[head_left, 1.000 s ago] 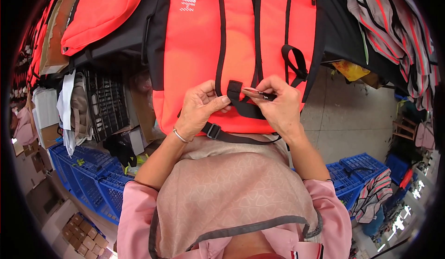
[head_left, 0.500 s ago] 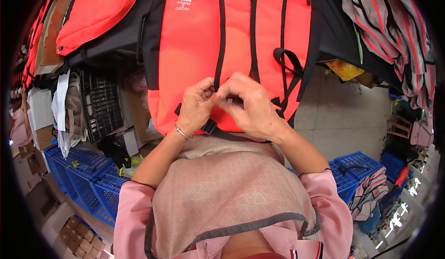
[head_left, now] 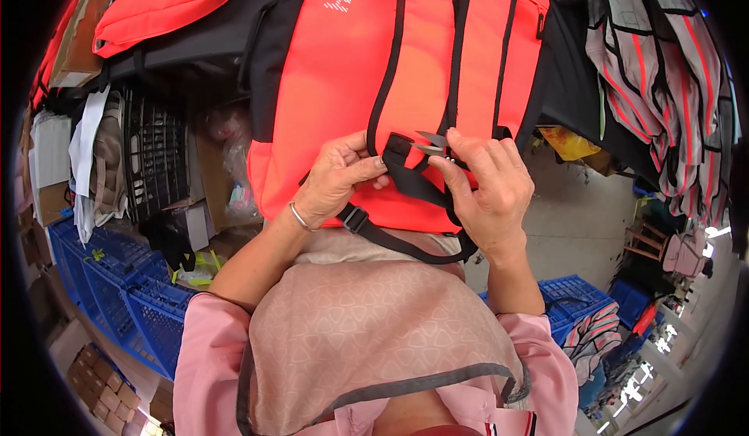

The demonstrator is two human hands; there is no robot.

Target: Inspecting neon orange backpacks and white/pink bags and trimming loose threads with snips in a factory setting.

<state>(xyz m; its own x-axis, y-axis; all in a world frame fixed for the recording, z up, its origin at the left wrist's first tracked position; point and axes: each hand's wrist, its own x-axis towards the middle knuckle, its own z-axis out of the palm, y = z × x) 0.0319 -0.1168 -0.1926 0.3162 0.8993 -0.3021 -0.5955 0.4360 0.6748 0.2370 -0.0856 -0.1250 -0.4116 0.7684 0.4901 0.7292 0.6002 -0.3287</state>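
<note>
A bright orange-red backpack [head_left: 324,116] with black piping and straps lies in front of me, its lower end against my apron. My left hand [head_left: 337,177] pinches a black webbing strap [head_left: 416,186] near its folded end, over the lower part of the backpack. In my right hand [head_left: 495,190] is a pair of small thread snips [head_left: 429,144]. The blades are apart and point left, close beside the strap's end; their handles are mostly hidden by my fingers. Below my left hand, a black plastic buckle [head_left: 356,219] sits on another strap that loops along the backpack's bottom edge.
Another orange-red bag [head_left: 172,3] lies at the far left on the black-covered table [head_left: 195,57]. Grey striped pieces [head_left: 647,69] hang at the right. Blue plastic crates [head_left: 160,311] stand low on the left, and another blue crate [head_left: 573,299] is at the right.
My right hand has moved right, away from my left, and the snips' blades now show. The strap end is lifted into view. The backpack has shifted slightly right in the picture.
</note>
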